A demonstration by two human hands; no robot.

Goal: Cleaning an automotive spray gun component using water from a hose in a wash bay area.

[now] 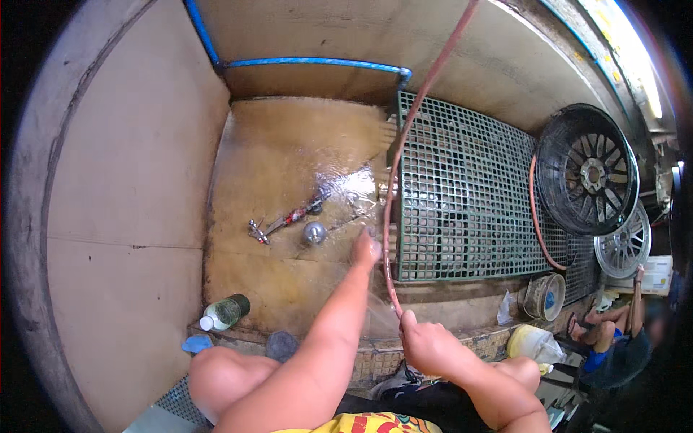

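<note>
A reddish rubber hose (390, 216) comes down from the upper edge, and my right hand (429, 343) is closed around its lower end. Water sprays from there toward my left hand (367, 249), which is stretched out over the wet tan floor (267, 151). Blur and spray hide the fingers of that hand, so what it may hold does not show. Beyond it on the floor lies a long, thin red, black and silver part (292, 216). Beside this part sits a round grey metal piece (315, 232). Water glistens around both.
A green plastic grating (462, 195) lies to the right, with a dark wheel rim (588, 173) and a silver rim (624, 242) beyond. Near left are a green bottle (231, 310) and a blue piece (196, 343). A bucket (543, 297), a yellowish jug (530, 343) and another person (613, 339) are at right.
</note>
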